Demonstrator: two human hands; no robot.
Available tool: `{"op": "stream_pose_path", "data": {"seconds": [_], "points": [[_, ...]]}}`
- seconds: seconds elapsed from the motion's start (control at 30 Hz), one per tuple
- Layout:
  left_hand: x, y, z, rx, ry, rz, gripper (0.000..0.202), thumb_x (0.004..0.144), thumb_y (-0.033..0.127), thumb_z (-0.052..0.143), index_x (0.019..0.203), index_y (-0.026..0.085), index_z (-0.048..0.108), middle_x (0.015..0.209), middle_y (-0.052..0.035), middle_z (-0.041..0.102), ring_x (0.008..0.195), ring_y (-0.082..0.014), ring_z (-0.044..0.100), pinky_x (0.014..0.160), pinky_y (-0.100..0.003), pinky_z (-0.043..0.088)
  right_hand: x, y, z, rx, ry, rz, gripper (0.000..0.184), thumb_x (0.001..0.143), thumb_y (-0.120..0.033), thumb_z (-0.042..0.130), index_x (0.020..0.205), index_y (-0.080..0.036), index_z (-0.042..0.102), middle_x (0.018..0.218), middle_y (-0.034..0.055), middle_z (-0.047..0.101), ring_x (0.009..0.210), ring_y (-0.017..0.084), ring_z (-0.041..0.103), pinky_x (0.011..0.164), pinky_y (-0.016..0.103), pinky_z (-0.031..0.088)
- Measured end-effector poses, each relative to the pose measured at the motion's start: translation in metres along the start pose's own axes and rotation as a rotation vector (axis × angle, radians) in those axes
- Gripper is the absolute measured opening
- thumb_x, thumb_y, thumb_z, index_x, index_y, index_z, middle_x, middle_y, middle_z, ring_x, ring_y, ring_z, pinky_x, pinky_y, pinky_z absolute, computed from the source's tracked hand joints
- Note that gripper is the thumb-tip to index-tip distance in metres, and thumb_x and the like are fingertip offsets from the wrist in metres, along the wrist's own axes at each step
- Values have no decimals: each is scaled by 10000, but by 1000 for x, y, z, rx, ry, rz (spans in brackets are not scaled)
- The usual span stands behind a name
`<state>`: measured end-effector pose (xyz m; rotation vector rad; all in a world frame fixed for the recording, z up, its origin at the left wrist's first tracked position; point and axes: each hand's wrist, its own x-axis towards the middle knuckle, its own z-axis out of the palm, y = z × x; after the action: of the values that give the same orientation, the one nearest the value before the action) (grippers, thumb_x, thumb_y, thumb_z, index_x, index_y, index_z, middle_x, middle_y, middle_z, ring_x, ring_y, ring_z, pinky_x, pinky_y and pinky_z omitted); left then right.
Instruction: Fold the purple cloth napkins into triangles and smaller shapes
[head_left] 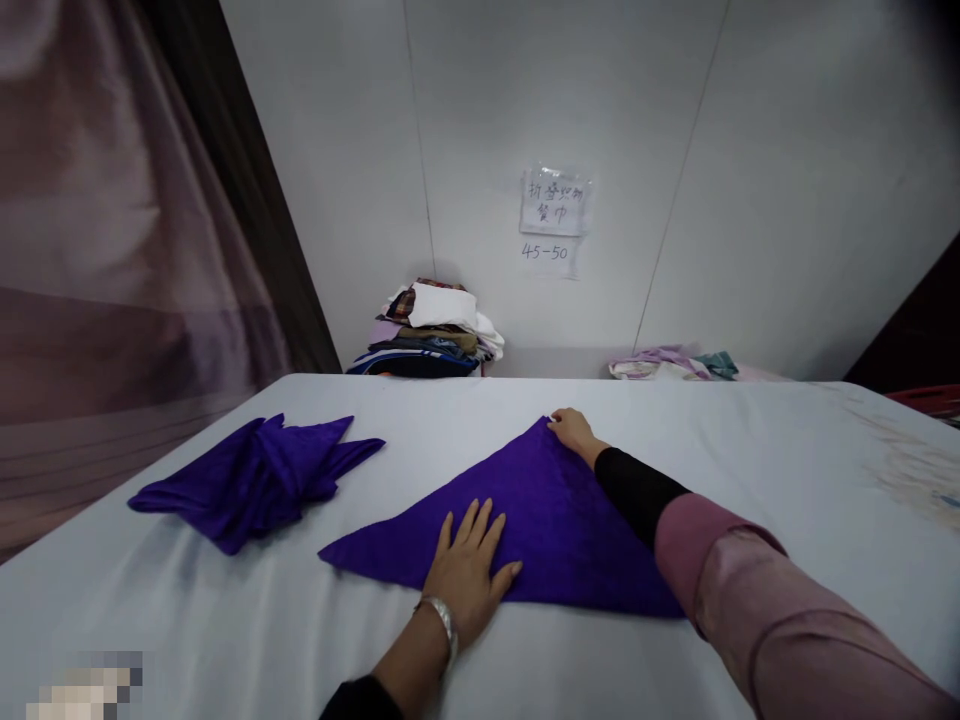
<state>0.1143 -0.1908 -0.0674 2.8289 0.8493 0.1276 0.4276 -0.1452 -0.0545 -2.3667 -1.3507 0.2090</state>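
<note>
A purple cloth napkin (577,530) lies on the white-covered table, folded into a triangle with its point toward the wall. My left hand (469,570), with a silver bracelet at the wrist, rests flat on the napkin near its front edge, fingers spread. At the far tip, my right hand (571,430) pinches the corner between thumb and fingers. My right forearm lies across the triangle's right side and hides part of it. To the left sits a second purple cloth (259,480), crumpled and apart from both hands.
The white tablecloth (787,470) has some wrinkles. Beyond the table's far edge is a stack of folded clothes (439,325), with a smaller heap of cloth (667,363) farther right. Handwritten paper notes (555,205) hang on the wall. A pinkish curtain (112,250) hangs at left.
</note>
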Motion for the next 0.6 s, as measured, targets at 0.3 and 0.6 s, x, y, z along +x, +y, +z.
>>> {"op": "stream_pose_path", "data": {"seconds": [0.3, 0.6], "points": [[-1, -2, 3, 25, 31, 22, 634, 868, 598, 260, 1388, 237, 302, 1479, -73, 243, 1362, -276, 166, 1078, -562, 131, 9, 6, 12, 105, 125, 6, 141, 792, -202, 547, 787, -175, 685, 846, 56, 679, 778, 159, 598, 679, 235, 410], [-2, 2, -3, 9, -5, -3, 651, 863, 611, 242, 1385, 230, 311, 1480, -77, 234, 1363, -277, 161, 1079, -563, 130, 12, 6, 16, 163, 175, -62, 169, 799, -157, 505, 773, -170, 672, 830, 49, 668, 776, 153, 571, 697, 234, 392]]}}
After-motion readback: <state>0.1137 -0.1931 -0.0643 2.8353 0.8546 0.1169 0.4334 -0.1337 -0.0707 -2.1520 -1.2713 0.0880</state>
